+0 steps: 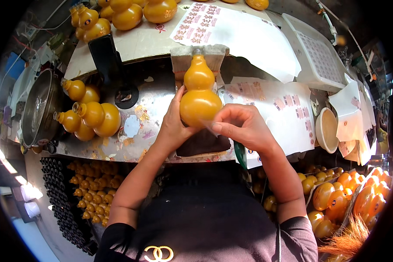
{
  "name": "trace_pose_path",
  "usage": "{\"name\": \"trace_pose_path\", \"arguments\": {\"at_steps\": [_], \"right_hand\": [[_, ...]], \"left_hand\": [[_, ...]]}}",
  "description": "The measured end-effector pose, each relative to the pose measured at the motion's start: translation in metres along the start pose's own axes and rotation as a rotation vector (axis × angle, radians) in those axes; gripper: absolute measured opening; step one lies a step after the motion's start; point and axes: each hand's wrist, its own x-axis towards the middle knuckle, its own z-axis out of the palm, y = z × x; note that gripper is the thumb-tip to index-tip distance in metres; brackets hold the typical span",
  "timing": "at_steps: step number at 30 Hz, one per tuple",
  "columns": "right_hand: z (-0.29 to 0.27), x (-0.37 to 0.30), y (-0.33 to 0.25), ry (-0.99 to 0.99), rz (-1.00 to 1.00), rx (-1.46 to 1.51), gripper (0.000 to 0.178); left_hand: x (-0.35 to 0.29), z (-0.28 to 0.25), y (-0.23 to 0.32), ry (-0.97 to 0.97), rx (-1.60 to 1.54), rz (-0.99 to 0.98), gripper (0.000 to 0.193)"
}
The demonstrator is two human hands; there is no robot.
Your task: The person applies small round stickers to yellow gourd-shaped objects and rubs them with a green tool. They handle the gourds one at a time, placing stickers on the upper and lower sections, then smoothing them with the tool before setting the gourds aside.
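A glossy yellow-brown gourd-shaped bottle [199, 107] with a clear neck lies in front of me, its neck pointing away, on a cloth-covered rest [182, 63]. My left hand [172, 124] is wrapped around the left side of its lower bulb. At the bulb's near right side, my right hand [245, 127] pinches a small thin see-through piece [210, 126], perhaps a sticker or film. This piece is blurred, and whether it touches the bottle I cannot tell. Printed sticker sheets [288, 124] lie beside my right hand.
Several gourd bottles [107, 118] stand at left, near a phone on a stand [105, 56] and a metal pan [40, 107]. More sheets [249, 43] cover the far table. A white tray [316, 54] and round bowl [326, 130] sit right. Filled crates [336, 196] stand below.
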Motion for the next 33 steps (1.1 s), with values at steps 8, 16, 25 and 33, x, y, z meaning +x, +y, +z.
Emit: {"name": "trace_pose_path", "arguments": {"at_steps": [8, 16, 25, 33], "right_hand": [[-0.005, 0.018, 0.031, 0.209, -0.091, -0.224, 0.014], [-0.002, 0.021, 0.034, 0.241, -0.135, -0.221, 0.016], [-0.008, 0.017, 0.039, 0.377, 0.027, -0.104, 0.047], [-0.004, 0.017, 0.053, 0.401, 0.096, -0.314, 0.071]], "left_hand": [[-0.002, -0.003, 0.006, -0.058, -0.057, -0.039, 0.108], [0.004, -0.015, 0.011, -0.168, -0.581, -0.243, 0.097], [0.005, -0.017, 0.012, -0.183, -0.642, -0.267, 0.087], [0.006, -0.017, 0.006, -0.186, -0.606, -0.277, 0.086]]}}
